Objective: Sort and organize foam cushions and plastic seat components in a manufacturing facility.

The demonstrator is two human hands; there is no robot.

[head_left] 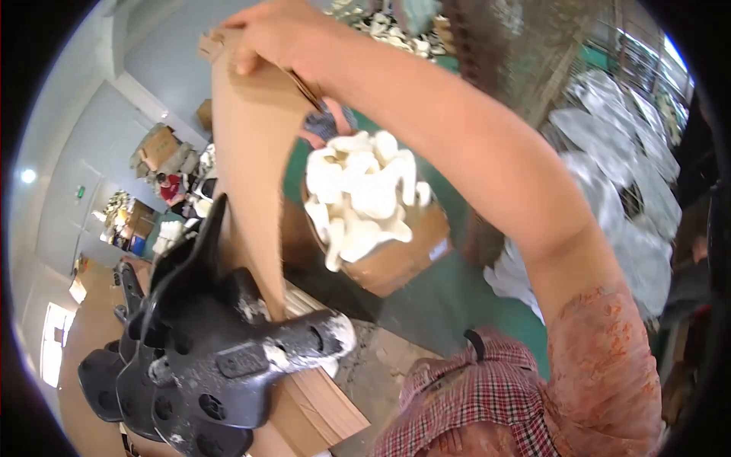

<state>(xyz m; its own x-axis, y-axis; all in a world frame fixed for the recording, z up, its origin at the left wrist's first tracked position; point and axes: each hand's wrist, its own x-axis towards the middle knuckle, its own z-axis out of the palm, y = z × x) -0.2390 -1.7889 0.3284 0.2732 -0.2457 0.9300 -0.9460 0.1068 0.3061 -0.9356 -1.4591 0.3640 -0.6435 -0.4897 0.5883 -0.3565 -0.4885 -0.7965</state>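
Note:
My right hand point(274, 34) reaches across to the upper left, its fingers closed over the top of a bent brown cardboard sheet point(255, 137). The sheet hangs down from it, with its lower corner beside a stack of black moulded plastic parts point(190, 358) at the lower left. White residue marks some of these parts. Beyond the sheet stands an open cardboard box point(403, 259) heaped with white curved moulded pieces point(362, 190). My left hand cannot be seen.
More flat cardboard point(320, 411) lies under the black parts. Shiny silvery plastic-wrapped items point(624, 167) are piled at the right. Far left, a person in red point(169, 186) is near stacked boxes point(158, 148). Plaid cloth point(480, 388) shows at the bottom.

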